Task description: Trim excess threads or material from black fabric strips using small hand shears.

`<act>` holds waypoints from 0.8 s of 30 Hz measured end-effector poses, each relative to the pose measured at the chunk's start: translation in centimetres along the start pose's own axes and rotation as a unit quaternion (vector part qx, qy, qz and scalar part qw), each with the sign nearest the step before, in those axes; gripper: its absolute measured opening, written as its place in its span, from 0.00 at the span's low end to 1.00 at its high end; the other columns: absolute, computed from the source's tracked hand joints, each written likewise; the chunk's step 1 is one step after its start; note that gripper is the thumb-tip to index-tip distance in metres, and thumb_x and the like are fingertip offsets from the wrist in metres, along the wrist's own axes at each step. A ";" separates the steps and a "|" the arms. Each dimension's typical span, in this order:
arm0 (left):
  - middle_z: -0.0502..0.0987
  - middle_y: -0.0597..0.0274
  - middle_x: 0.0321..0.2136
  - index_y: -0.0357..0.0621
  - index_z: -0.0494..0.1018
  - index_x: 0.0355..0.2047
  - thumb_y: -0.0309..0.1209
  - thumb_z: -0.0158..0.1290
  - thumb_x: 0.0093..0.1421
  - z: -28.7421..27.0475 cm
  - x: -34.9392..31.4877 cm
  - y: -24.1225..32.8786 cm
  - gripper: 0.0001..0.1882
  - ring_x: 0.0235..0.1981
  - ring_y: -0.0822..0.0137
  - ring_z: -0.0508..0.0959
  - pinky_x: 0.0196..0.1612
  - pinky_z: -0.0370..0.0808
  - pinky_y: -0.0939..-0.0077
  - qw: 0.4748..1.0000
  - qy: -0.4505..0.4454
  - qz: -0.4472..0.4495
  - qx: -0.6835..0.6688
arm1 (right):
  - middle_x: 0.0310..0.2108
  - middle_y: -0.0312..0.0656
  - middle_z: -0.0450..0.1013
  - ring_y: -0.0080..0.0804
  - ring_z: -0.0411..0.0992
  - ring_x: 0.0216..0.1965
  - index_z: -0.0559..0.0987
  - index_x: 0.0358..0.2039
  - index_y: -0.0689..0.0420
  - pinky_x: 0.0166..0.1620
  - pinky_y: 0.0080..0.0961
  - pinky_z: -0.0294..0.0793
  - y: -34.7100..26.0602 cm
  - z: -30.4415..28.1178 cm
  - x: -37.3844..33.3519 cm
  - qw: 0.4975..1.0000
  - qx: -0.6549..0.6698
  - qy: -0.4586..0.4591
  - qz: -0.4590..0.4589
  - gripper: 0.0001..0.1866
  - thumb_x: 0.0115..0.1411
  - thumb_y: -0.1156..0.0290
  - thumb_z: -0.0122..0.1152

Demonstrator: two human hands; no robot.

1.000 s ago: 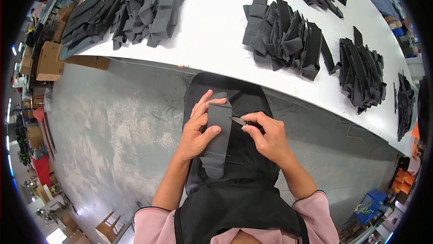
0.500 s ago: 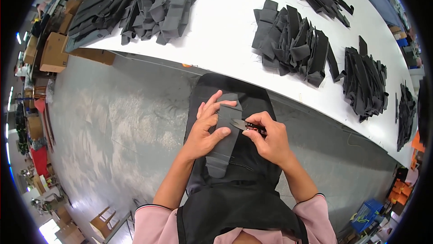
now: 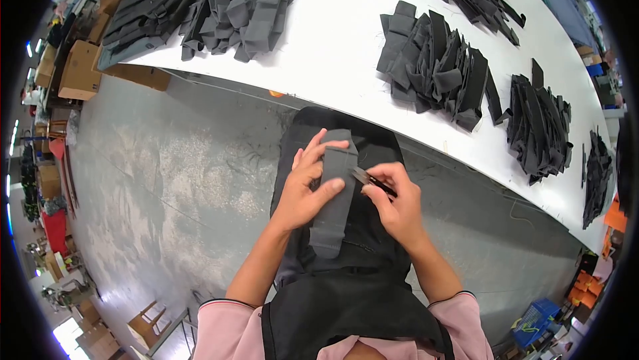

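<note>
A long dark grey fabric strip (image 3: pixel 334 217) with stitched cross seams lies over my lap, tilted slightly to the right at its far end. My left hand (image 3: pixel 299 197) grips it from the left side, the thumb on its face and one finger across its upper part. In my right hand (image 3: pixel 399 205) is a small pair of thread snips (image 3: pixel 382 185), held between thumb and fingers. The tips of the snips point up and left, just beside the strip's right edge. Whether the blades touch a thread is too small to tell.
Ahead stands a white table (image 3: pixel 333 40) whose edge runs just beyond my knees. Several piles of dark fabric strips (image 3: pixel 436 60) lie on it, and black bags (image 3: pixel 150 17) are stacked at its left end. A black apron (image 3: pixel 359 293) covers my lap; cardboard boxes (image 3: pixel 81 70) stand far left.
The snips have moved off the strip's face to beside its right edge, their tips drawn slightly right and up. The strip has tilted and shifted slightly under my left hand.
</note>
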State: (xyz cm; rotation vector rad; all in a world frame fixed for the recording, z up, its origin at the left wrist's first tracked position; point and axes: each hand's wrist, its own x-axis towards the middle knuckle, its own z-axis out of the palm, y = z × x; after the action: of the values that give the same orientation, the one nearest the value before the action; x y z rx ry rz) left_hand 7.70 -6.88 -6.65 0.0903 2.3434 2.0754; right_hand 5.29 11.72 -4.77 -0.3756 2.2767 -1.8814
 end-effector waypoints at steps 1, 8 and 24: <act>0.69 0.63 0.54 0.40 0.77 0.35 0.38 0.54 0.56 0.2 0.2 -0.1 0.14 0.65 0.55 0.54 0.63 0.43 0.56 0.998 0.032 -0.027 -0.038 | 0.25 0.38 0.72 0.19 0.70 0.24 0.72 0.36 0.60 0.27 0.17 0.68 0.2 0.1 0.0 1.000 0.000 0.000 0.000 0.10 0.53 0.77 0.61; 0.71 0.63 0.50 0.31 0.75 0.29 0.35 0.48 0.63 0.2 2.8 0.0 0.16 0.39 0.77 0.71 0.37 0.68 0.84 0.964 0.161 -0.156 -0.140 | 0.19 0.36 0.66 0.26 0.65 0.17 0.76 0.36 0.57 0.22 0.20 0.63 -2.9 0.3 -3.2 0.972 -0.109 -0.101 -0.184 0.15 0.45 0.79 0.64; 0.50 0.57 0.65 0.46 0.61 0.55 0.44 0.47 0.63 0.2 -0.3 -0.3 0.24 0.49 0.72 0.66 0.49 0.64 0.76 0.965 0.144 -0.033 -0.219 | 0.18 0.29 0.66 0.11 0.61 0.21 0.75 0.28 0.62 0.25 0.12 0.60 -1.5 2.5 1.1 0.988 0.096 -0.070 0.100 0.05 0.54 0.75 0.61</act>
State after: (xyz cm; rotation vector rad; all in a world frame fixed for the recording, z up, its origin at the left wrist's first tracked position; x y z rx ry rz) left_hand 8.02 -6.74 -7.02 -0.3078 1.9097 2.6640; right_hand 5.10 8.83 -3.75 -0.2359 1.9453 -1.8861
